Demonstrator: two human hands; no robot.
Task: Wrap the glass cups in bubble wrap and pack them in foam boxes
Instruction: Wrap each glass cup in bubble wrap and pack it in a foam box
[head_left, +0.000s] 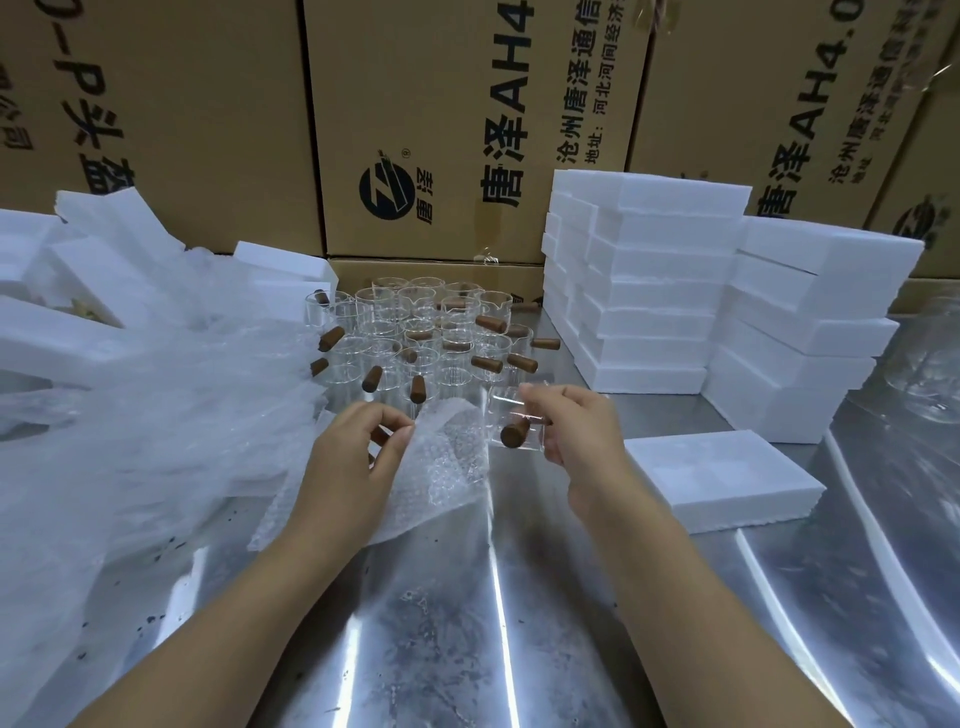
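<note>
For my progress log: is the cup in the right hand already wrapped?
No: the right hand holds a bare glass cup; the left hand pinches the bubble wrap.

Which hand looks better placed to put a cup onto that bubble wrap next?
Probably the right hand: it holds a glass cup just beside the bubble wrap, whose edge the left hand pinches.

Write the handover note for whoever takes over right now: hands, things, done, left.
Left hand pinches a raised edge of the sheet of bubble wrap.
Right hand holds one bare cup just right of the sheet.
Other cups stand unwrapped behind. The open foam box at the right looks empty, with foam stacks behind it.
Done: nothing visibly wrapped.
Left: wrap the held cup, box it, then the rest.
</note>
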